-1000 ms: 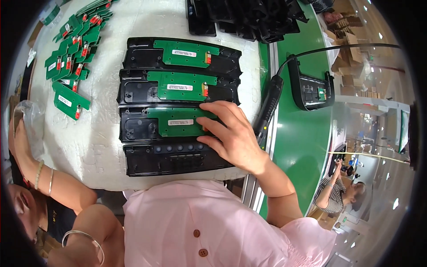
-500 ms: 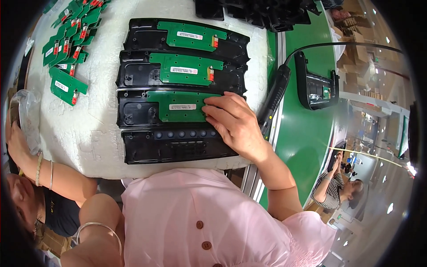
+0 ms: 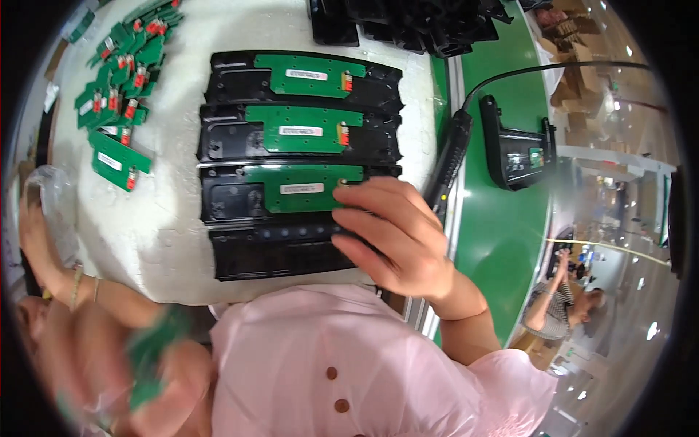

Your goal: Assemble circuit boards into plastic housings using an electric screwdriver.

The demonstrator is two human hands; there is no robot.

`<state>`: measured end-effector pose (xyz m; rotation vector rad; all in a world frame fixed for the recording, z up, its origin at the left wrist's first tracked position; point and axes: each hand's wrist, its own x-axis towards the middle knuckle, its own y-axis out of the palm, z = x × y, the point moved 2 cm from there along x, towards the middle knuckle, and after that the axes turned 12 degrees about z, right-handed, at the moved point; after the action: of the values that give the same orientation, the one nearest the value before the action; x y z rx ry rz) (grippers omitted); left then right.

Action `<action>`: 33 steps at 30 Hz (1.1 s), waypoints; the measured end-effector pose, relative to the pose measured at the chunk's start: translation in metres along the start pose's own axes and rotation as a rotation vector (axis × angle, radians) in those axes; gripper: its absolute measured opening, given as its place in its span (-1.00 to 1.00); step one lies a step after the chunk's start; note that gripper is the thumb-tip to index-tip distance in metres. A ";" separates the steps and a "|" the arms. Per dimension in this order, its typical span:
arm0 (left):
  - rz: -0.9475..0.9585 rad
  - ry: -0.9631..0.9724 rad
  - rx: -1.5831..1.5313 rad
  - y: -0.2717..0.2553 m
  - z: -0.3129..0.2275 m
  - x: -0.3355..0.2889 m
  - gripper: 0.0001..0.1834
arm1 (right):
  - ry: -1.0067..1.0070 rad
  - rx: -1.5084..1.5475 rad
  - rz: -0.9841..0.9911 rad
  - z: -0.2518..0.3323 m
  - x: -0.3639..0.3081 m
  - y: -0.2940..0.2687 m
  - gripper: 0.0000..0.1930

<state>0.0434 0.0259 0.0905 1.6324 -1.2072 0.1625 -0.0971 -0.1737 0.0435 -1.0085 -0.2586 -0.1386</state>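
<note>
Three black plastic panels lie in a row, each bearing a green circuit board with a white label. Nearest me is a fourth black panel, without a board, showing a line of round bluish buttons. Over the right ends of the two nearest panels hovers my right hand; its fingers are apart and hold nothing, and their tips are close to the board's right end. My left hand, smeared by motion at the lower left, has a green circuit board in its fingers.
Several loose green boards with red-and-white connectors are heaped at the far left. A black corded hand tool lies to the right, beside a black housing. More black parts sit at the back. Other people are at both sides.
My left hand has come into view at the lower left with a circuit board. My right hand has drawn slightly toward me and its fingers have spread off the third board.
</note>
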 end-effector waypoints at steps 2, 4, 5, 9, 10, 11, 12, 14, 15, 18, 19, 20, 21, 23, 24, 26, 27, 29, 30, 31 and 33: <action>-0.186 -0.191 0.073 -0.019 0.037 -0.024 -0.21 | -0.055 0.047 -0.023 0.018 0.005 -0.003 -0.60; -0.249 -0.477 0.006 -0.022 0.072 -0.029 -0.32 | -0.021 0.136 0.008 0.031 0.009 0.007 -0.58; -0.396 -0.453 -0.115 -0.014 0.086 -0.031 -0.24 | 0.001 0.175 0.040 0.036 0.011 0.011 -0.59; -0.344 -0.528 -0.067 -0.011 0.097 -0.033 -0.13 | 0.044 0.220 0.107 0.035 0.000 0.018 -0.57; -0.298 -0.549 -0.058 -0.010 0.095 -0.034 -0.06 | 0.057 0.215 0.091 0.034 -0.002 0.015 -0.57; -0.294 -0.672 -0.040 -0.012 0.087 -0.032 0.01 | 0.074 0.208 0.069 0.030 -0.005 0.011 -0.57; -0.337 -0.578 0.038 -0.020 0.083 -0.036 -0.02 | 0.131 0.150 0.026 0.027 -0.008 0.006 -0.59; -0.398 -0.475 0.391 -0.036 0.070 -0.038 -0.17 | 0.248 0.055 -0.003 0.019 -0.021 -0.003 -0.62; -0.428 -0.427 0.569 -0.047 0.061 -0.044 -0.32 | 0.299 0.017 0.010 0.016 -0.028 -0.008 -0.63; -0.429 -0.466 0.939 -0.060 0.044 -0.064 -0.53 | 0.270 -0.051 0.171 0.015 -0.048 -0.004 -0.63; -0.387 -0.485 0.998 -0.060 0.045 -0.070 -0.60 | 0.253 -0.068 0.258 0.016 -0.053 0.001 -0.63; -0.306 -0.526 1.051 -0.057 0.049 -0.074 -0.63 | 0.241 -0.079 0.307 0.018 -0.054 0.007 -0.64; -0.203 -0.560 1.235 -0.056 0.054 -0.078 -0.65 | 0.237 -0.077 0.304 0.018 -0.054 0.012 -0.64; 0.021 -0.596 1.559 -0.045 0.060 -0.079 -0.67 | 0.216 -0.155 0.294 0.019 -0.053 0.017 -0.65; 0.051 -0.601 1.601 -0.041 0.064 -0.081 -0.66 | 0.222 -0.175 0.294 0.020 -0.050 0.017 -0.67; 0.092 -0.608 1.640 -0.040 0.071 -0.086 -0.62 | 0.201 -0.168 0.290 0.018 -0.049 0.019 -0.65; 0.094 -0.610 1.640 -0.039 0.074 -0.088 -0.62 | 0.184 -0.161 0.288 0.018 -0.049 0.020 -0.63; 0.092 -0.626 1.674 -0.039 0.078 -0.089 -0.61 | 0.186 -0.158 0.284 0.019 -0.051 0.024 -0.63; 0.097 -0.630 1.683 -0.040 0.079 -0.091 -0.61 | 0.187 -0.156 0.280 0.019 -0.052 0.025 -0.63; 0.102 -0.631 1.682 -0.039 0.080 -0.090 -0.61 | 0.191 -0.156 0.277 0.019 -0.052 0.026 -0.63; 0.113 -0.631 1.711 -0.040 0.082 -0.088 -0.60 | 0.225 -0.145 0.260 0.018 -0.054 0.029 -0.63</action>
<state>-0.0049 0.0133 -0.0264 3.2207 -1.7507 1.0262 -0.1448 -0.1439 0.0141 -1.1510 0.0901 -0.0340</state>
